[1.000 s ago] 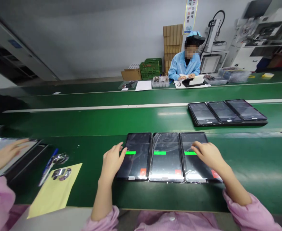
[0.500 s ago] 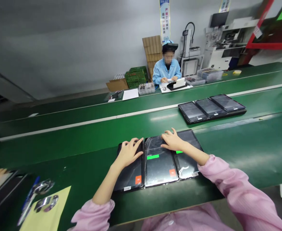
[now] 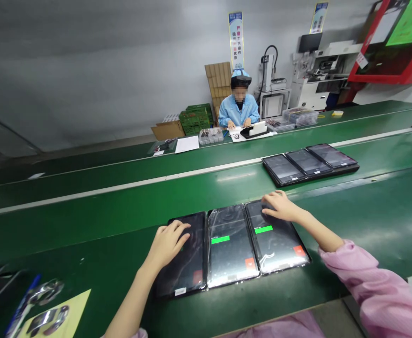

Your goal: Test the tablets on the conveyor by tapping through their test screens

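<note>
Three black tablets lie side by side on the green bench in front of me, face up. The left tablet (image 3: 183,258) is mostly dark, and my left hand (image 3: 165,244) rests flat on its upper part without gripping it. The middle tablet (image 3: 230,249) shows a green bar and a small orange-red mark, and neither hand touches it. My right hand (image 3: 281,206) lies on the top of the right tablet (image 3: 276,239), which also has a green bar and an orange-red mark.
A dark tray (image 3: 309,176) with several tablets sits farther along the bench. At lower left, shiny metal pieces and a blue pen lie on yellow paper (image 3: 68,307). A co-worker in a blue coat (image 3: 237,110) sits at the far bench among boxes and crates.
My right hand has moved from the middle tablet to the right tablet. My left hand has shifted slightly on the left tablet. The whole view has swung as my head turned.
</note>
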Available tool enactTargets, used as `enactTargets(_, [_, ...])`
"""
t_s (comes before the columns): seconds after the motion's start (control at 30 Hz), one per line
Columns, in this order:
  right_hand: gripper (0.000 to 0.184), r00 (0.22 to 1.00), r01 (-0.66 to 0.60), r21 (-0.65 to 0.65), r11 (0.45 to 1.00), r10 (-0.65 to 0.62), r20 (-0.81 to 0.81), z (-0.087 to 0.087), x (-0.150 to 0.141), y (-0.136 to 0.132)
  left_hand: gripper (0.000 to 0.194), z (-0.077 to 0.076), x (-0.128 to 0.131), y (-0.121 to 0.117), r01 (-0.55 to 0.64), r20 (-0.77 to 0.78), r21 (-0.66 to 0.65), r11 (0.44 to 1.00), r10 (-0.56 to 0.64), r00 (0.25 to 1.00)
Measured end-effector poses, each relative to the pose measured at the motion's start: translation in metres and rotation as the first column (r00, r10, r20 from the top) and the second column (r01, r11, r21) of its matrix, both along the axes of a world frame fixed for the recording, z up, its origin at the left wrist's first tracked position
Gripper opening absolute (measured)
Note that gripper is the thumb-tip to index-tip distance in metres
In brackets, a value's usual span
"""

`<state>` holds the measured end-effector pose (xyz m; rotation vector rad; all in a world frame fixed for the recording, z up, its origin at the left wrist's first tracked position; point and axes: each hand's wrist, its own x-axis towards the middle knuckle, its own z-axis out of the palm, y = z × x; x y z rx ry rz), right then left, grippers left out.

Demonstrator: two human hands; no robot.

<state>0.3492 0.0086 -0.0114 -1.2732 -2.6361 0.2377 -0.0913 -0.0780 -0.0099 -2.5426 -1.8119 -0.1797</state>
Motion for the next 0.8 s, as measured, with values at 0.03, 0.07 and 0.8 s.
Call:
enactTargets(0.03, [0.032, 1.0, 0.018, 0.03, 0.999, -0.019, 0.017, 0.0, 0.001, 0.001, 0.041, 0.001, 0.001, 0.001, -0.037, 0.0, 0.01, 0.999, 0.037, 0.999])
enactTargets(0.07, [0.035, 0.999, 0.026, 0.059, 0.998, -0.029, 0.043, 0.0, 0.002, 0.001, 0.039, 0.001, 0.002, 0.003, -0.07, 0.002, 0.022, 0.997, 0.07, 0.998])
enactTargets(0.8, [0.034, 0.99, -0.069, 0.079, 0.994, 0.059, 0.125, 0.022, -0.077, -0.011, 0.028, -0.01, 0.02, 0.016, -0.027, 0.143, 0.01, 1.0, 0.025, 0.989])
